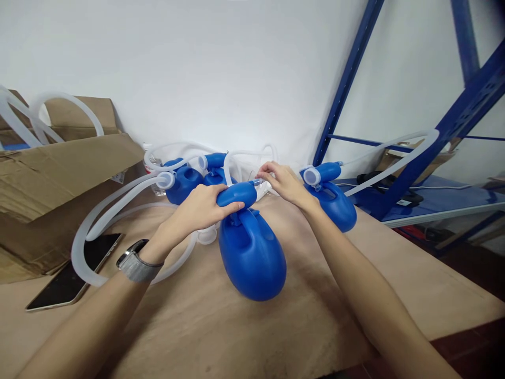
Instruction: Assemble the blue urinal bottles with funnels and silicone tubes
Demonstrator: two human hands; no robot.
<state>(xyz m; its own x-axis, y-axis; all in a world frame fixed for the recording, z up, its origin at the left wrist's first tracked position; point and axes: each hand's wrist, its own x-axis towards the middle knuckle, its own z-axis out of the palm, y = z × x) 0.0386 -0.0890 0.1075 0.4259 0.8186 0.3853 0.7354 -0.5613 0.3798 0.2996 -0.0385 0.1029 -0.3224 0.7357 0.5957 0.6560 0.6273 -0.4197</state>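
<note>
Our left hand (201,208) clamps blue plastic jug's neck (236,193); right hand (282,181) pinches white cap (261,185) at mouth. We judge fitting step; next needs steady push.

Stockroom, as I see it.
Blue steel shelving (465,113), opened cardboard boxes (59,179) and a bare plywood table (221,326).

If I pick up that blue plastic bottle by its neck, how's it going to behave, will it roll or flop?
The blue bottle has a rounded, bulbous body lying on the wooden table, so it may rock or roll if let go. It looks like hollow moulded plastic, probably stiff and light. The left hand wraps its neck, the right hand pinches at the spout; the attached white tube would likely flop and drag.
</note>
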